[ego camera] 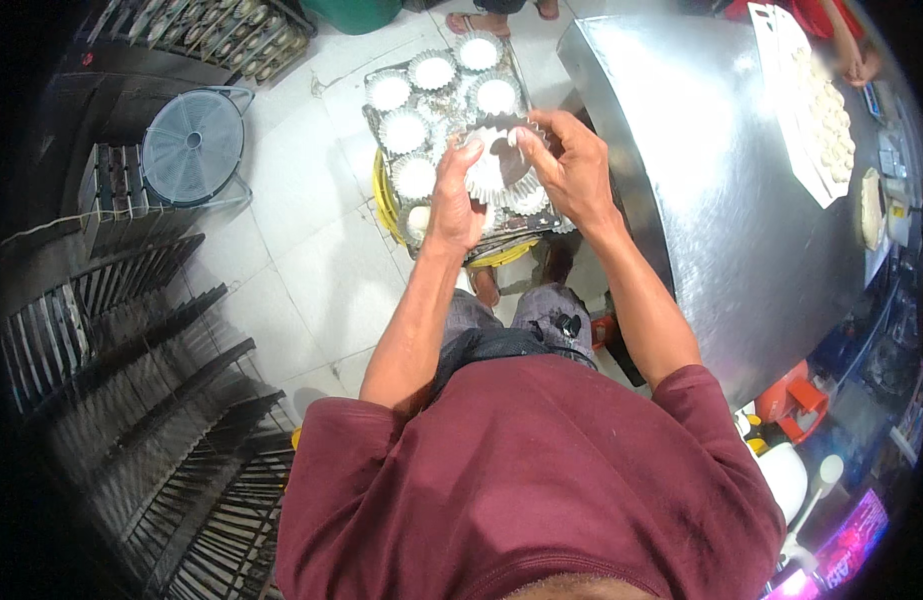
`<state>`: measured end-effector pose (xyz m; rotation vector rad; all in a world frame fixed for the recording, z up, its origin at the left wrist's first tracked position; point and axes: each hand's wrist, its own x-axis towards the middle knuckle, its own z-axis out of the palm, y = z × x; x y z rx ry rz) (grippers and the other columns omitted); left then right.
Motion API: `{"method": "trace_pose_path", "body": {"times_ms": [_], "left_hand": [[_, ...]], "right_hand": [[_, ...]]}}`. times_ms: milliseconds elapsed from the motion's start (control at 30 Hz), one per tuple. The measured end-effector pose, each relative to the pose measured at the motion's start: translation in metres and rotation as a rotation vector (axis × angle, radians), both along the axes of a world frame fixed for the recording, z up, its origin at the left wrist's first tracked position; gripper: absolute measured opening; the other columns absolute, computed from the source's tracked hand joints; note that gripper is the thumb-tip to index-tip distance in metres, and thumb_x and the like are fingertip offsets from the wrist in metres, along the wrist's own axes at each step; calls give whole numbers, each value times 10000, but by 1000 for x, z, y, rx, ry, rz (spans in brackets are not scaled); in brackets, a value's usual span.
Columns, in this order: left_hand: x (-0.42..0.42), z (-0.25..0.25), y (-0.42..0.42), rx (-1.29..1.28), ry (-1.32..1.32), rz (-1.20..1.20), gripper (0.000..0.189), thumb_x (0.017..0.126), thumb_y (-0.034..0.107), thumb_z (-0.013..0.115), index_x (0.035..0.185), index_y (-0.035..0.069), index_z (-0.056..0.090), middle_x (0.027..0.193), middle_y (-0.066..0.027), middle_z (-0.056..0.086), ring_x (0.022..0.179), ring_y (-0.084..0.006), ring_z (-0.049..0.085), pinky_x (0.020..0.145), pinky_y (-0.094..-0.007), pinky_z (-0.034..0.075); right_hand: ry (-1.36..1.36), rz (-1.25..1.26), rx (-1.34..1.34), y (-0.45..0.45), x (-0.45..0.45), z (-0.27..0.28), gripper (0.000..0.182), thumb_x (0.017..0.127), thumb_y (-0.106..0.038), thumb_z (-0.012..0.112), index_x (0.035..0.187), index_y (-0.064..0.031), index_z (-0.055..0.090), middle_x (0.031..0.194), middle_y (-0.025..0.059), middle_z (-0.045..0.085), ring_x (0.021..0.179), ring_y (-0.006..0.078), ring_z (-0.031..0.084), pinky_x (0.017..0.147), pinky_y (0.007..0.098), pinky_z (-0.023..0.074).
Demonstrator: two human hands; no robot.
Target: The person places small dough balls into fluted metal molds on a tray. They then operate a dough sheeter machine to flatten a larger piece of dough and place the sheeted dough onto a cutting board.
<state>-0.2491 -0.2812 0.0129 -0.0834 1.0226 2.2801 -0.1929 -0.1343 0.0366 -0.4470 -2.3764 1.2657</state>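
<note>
Both my hands are on a fluted metal baking tin [499,182] with a pale inside, held above a tray. My left hand [457,199] grips its left side, thumb at the rim. At the right side, my right hand [581,169] has its thumb over the opening and its fingers behind the wall. Beneath lies a dark baking tray [440,109] dusted with white. Several fluted tins [433,71] with white insides stand on it. One tin near the lower left corner holds a pale dough ball [418,221]. My hands hide part of the tray.
A metal worktable [739,225] stands to the right, bearing a white tray [778,97] of dough pieces [829,127]. Another person's hands [859,67] are beyond it. At left are a floor fan [193,140] and slatted racks [221,517]. Yellow rims [386,195] show below the baking tray.
</note>
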Motion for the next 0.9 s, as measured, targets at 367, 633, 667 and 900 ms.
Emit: {"method": "trace_pose_path", "body": {"times_ms": [367, 633, 667, 900], "left_hand": [[26, 21, -3, 360, -93, -148, 610, 1005, 478, 522, 1442, 55, 471, 1321, -103, 600, 1233, -232, 594, 1084, -418, 483], [34, 37, -9, 304, -1, -208, 549, 997, 409, 515, 1420, 63, 462, 1283, -109, 582, 1206, -222, 594, 1040, -389, 515], [35, 38, -10, 289, 7, -210, 546, 998, 410, 514, 1417, 65, 465, 1284, -109, 580, 1207, -222, 593, 1040, -390, 516], [39, 34, -7, 288, -60, -241, 555, 1022, 439, 471, 1408, 43, 508, 1320, -125, 617, 1232, -257, 599, 1090, -440, 471]], "right_hand": [[17, -24, 105, -8, 19, 21, 305, 841, -271, 796, 983, -17, 704, 866, 129, 688, 713, 288, 670, 650, 377, 521], [-31, -96, 148, -23, 22, 39, 448, 736, -418, 859, 981, -75, 707, 883, 92, 717, 809, 285, 707, 690, 388, 534], [-36, -96, 180, -24, 23, 39, 463, 728, -429, 861, 989, -78, 705, 888, 88, 718, 810, 284, 708, 685, 388, 533], [46, -46, 378, -31, 36, 48, 504, 708, -405, 876, 1045, -81, 685, 891, 84, 707, 754, 242, 693, 661, 363, 524]]}}
